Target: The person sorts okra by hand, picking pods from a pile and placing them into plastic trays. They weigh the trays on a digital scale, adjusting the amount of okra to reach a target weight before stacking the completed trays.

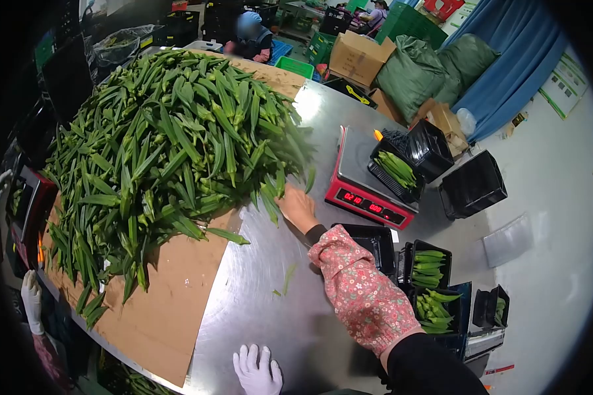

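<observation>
A large heap of green okra (171, 131) covers the left side of the metal table. My right hand (296, 208), bare and in a floral sleeve, is at the right edge of the heap. Its fingers are curled around okra pods (270, 201), and the fingertips are partly hidden. My left hand (257, 372), in a white glove, rests near the front of the table with its fingers apart and nothing in it. A red digital scale (369, 207) reading 0.210 stands right of my right hand, with a black tray of okra (396, 170) on its plate.
Cardboard (171, 316) lies under the heap. Right of my arm are an empty black tray (369, 245) and filled trays (435, 309); more black trays (473, 184) stand beyond the scale. Another person's gloved hand (31, 303) is at the left edge; a co-worker (250, 43) sits behind.
</observation>
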Tool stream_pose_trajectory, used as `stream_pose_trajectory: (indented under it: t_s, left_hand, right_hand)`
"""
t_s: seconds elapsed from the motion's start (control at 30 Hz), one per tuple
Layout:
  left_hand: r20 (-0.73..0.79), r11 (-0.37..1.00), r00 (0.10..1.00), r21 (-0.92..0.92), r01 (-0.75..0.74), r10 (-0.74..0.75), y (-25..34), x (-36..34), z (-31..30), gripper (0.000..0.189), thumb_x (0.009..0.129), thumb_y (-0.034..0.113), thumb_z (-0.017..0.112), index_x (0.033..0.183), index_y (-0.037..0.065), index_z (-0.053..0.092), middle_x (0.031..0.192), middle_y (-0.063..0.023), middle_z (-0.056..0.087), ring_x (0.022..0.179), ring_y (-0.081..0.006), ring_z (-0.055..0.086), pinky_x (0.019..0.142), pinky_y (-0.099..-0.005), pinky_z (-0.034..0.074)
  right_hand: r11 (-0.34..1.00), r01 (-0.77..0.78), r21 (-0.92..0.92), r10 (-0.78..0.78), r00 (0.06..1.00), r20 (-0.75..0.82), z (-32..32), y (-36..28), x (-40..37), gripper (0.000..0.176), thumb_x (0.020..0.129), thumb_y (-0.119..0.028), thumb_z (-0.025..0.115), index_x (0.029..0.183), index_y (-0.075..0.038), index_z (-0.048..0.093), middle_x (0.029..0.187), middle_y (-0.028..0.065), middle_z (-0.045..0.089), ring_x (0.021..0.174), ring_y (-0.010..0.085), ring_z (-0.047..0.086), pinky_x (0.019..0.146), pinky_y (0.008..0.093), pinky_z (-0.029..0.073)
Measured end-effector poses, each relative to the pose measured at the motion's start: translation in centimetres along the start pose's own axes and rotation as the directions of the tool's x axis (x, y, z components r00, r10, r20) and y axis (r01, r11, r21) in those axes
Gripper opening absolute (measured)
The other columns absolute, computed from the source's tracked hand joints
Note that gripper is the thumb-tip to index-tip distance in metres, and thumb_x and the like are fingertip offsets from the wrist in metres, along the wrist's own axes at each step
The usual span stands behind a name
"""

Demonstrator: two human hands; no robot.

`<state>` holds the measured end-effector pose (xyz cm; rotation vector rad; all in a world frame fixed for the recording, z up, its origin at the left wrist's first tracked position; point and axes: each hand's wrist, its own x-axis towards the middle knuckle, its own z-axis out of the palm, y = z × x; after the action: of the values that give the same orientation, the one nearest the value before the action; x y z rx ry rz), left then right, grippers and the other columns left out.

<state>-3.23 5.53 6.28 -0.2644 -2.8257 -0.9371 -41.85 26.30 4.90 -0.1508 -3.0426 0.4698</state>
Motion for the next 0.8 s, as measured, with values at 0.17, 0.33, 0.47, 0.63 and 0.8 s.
stream_pose_trajectory:
  t_s: [0.17, 0.33, 0.47, 0.63, 0.8]
  left_hand:
    - [-0.031, 0.998, 0.999, -0.06, 0.003, -0.005, -0.1, 0.2, -0.3, 0.039, 0.087, 0.012, 0.059, 0.125, 0.002, 0.061, 0.123, -0.0249, 0.059, 0.12, -0.0465, 0.05, 0.105, -0.0568, 0.038]
    - [-0.002, 0.997, 0.999, 0.048, 0.053, -0.053, -0.6, -1.2, 1.5, 0.043, 0.08, 0.016, 0.067, 0.121, 0.007, 0.061, 0.128, -0.0167, 0.052, 0.129, -0.0397, 0.042, 0.11, -0.0571, 0.031]
    - [-0.026, 0.998, 0.998, 0.034, 0.052, -0.051, -0.4, -1.2, 1.4, 0.041, 0.079, 0.013, 0.066, 0.12, 0.008, 0.061, 0.128, -0.0166, 0.053, 0.129, -0.0393, 0.043, 0.11, -0.057, 0.03]
    - [-0.024, 0.997, 1.0, -0.081, -0.017, 0.015, 0.2, -0.1, -0.9, 0.04, 0.088, 0.012, 0.057, 0.126, 0.001, 0.059, 0.125, -0.025, 0.058, 0.121, -0.0449, 0.051, 0.106, -0.0535, 0.038]
    - [0.002, 0.998, 1.0, -0.062, 0.031, -0.031, -0.3, -0.4, -0.3, 0.04, 0.089, 0.012, 0.056, 0.127, 0.003, 0.06, 0.127, -0.0232, 0.058, 0.12, -0.0433, 0.052, 0.106, -0.0523, 0.039]
  right_hand:
    - [0.715, -0.237, 0.657, -0.022, 0.933, 0.36, -0.7, 1.2, -3.6, 0.027, 0.089, -0.024, 0.067, 0.102, 0.0, 0.062, 0.094, 0.0142, 0.067, 0.075, 0.0295, 0.069, 0.062, 0.0403, 0.055]
    - [0.313, -0.635, 0.706, -0.115, 0.713, 0.692, -6.2, -0.6, -10.6, 0.021, 0.094, -0.018, 0.063, 0.103, 0.001, 0.059, 0.089, 0.0081, 0.064, 0.073, 0.014, 0.066, 0.052, 0.0238, 0.053]
    - [0.404, -0.51, 0.759, -0.078, 0.808, 0.585, -4.3, 0.1, -10.5, 0.031, 0.095, -0.02, 0.065, 0.112, 0.005, 0.057, 0.098, 0.0115, 0.065, 0.083, 0.0146, 0.065, 0.067, 0.028, 0.055]
    - [0.723, 0.038, 0.69, -0.076, 0.997, 0.025, -4.9, 2.1, -6.2, 0.042, 0.09, -0.024, 0.069, 0.118, 0.005, 0.06, 0.102, 0.0118, 0.068, 0.088, 0.0206, 0.066, 0.082, 0.0336, 0.052]
    - [0.829, 0.087, 0.552, 0.151, 0.917, -0.37, -12.1, 12.6, -0.9, 0.03, 0.09, -0.027, 0.062, 0.095, 0.002, 0.071, 0.084, 0.016, 0.072, 0.07, 0.0232, 0.066, 0.068, 0.0375, 0.051]
